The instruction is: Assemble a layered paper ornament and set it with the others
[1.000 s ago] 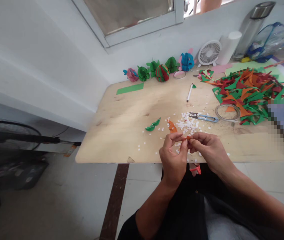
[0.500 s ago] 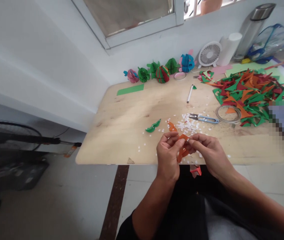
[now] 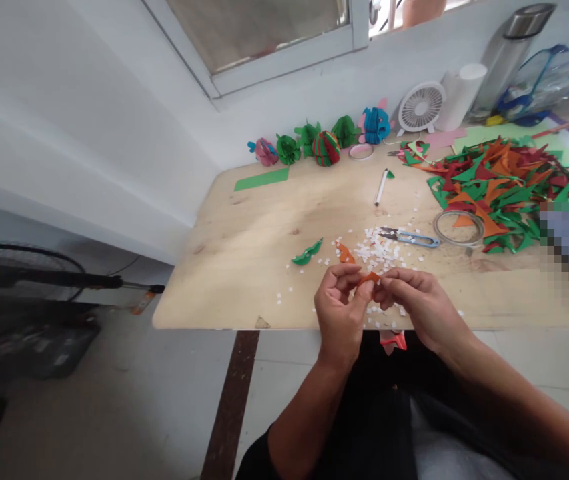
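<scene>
My left hand (image 3: 340, 308) pinches an orange paper piece (image 3: 370, 277) between thumb and fingers, above the table's front edge. My right hand (image 3: 417, 300) is closed at the right end of that piece, its fingertips pressed together; whether they grip the paper or something small is hidden. Just behind my hands lie small white squares (image 3: 377, 248), scattered on the wood, and another orange piece (image 3: 345, 253). A curled green paper piece (image 3: 307, 253) with white bits on it rests to the left. Blue-handled snips (image 3: 411, 238) lie behind my right hand.
A heap of green, red and orange cut paper (image 3: 509, 183) covers the right side, with a tape roll (image 3: 458, 228) at its edge. A white pen (image 3: 381, 187) lies mid-table. Paper ornaments (image 3: 325, 148), a small fan (image 3: 420, 109) and a steel bottle (image 3: 507, 57) line the wall.
The orange paper in my hands has turned, and its lower part, which hung below my fingers, no longer shows. Both hands stay close together in nearly the same place.
</scene>
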